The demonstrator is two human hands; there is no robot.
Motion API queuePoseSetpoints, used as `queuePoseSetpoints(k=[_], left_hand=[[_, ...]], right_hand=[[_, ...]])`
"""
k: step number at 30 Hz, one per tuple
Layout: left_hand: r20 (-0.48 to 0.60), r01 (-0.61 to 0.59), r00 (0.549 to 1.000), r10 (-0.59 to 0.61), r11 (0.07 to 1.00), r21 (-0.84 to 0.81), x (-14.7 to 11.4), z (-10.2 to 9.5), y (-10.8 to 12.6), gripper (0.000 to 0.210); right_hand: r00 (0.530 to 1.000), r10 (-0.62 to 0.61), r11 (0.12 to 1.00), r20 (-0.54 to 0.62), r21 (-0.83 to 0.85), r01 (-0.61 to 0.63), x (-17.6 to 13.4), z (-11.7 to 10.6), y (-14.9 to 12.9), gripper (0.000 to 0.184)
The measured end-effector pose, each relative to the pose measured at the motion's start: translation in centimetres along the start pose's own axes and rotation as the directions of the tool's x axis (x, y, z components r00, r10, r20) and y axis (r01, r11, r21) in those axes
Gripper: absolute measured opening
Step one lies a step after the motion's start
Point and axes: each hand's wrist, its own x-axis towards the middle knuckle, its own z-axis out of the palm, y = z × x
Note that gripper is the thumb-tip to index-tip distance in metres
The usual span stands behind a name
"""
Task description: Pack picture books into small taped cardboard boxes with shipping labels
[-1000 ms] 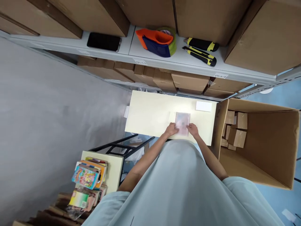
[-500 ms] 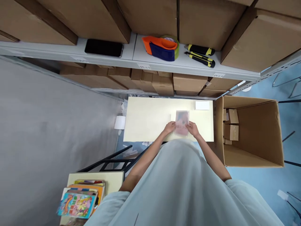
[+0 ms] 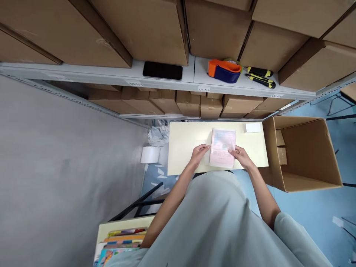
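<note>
A pale pink book (image 3: 222,148) with a bluish patch near its top appears to be in a clear plastic wrapper. It is held above the cream table (image 3: 183,133). My right hand (image 3: 241,155) grips its right edge, thumb on the front and fingers behind. At the left edge, my left hand (image 3: 199,152) has its thumb and fingertips pinched together, seemingly on the wrapper's edge. A small white box or stack of cards (image 3: 253,128) lies at the table's far right corner.
An open cardboard box (image 3: 308,152) with small cartons inside stands right of the table. Ahead, a shelf (image 3: 191,79) bears cartons, a phone (image 3: 162,70), an orange-and-blue tape dispenser (image 3: 224,71) and box cutters (image 3: 260,76). Stacked books (image 3: 122,243) lie at lower left; a white roll (image 3: 150,154) stands by the wall.
The book has come up closer to me and looks larger. My hands are farther apart on its two sides. The whole view has shifted, with the shelf and table now farther right.
</note>
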Motion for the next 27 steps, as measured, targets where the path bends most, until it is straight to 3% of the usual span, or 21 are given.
queuePoseSetpoints(k=[5, 8, 12, 21, 27], left_hand=[[0.008, -0.137, 0.991, 0.137, 0.978, 0.157, -0.5, -2.6, 1.8, 0.046], [-0.005, -0.252, 0.965, 0.260, 0.940, 0.230, -1.3, -2.8, 2.9, 0.042], [-0.052, -0.287, 0.948, 0.315, 0.912, 0.292, -2.9, -2.5, 4.3, 0.039], [-0.198, -0.274, 0.935, 0.293, 0.954, 0.119, -3.7, -2.2, 6.5, 0.045], [-0.085, -0.155, 0.984, 0.158, 0.987, 0.045, -3.8, -1.8, 7.8, 0.052]], right_hand=[[0.998, -0.013, 1.000, -0.063, -0.013, 0.012, 0.1, 2.7, 0.8, 0.060], [0.997, -0.009, 1.000, -0.071, 0.009, 0.010, 0.7, 3.9, 1.2, 0.063], [0.997, -0.061, 0.997, -0.047, 0.040, 0.063, 1.6, 5.0, 0.7, 0.060], [0.978, -0.176, 0.984, 0.113, 0.001, 0.177, 3.0, 4.9, -2.9, 0.056], [0.974, -0.158, 0.987, 0.163, 0.047, 0.152, 2.9, 3.5, -3.8, 0.051]])
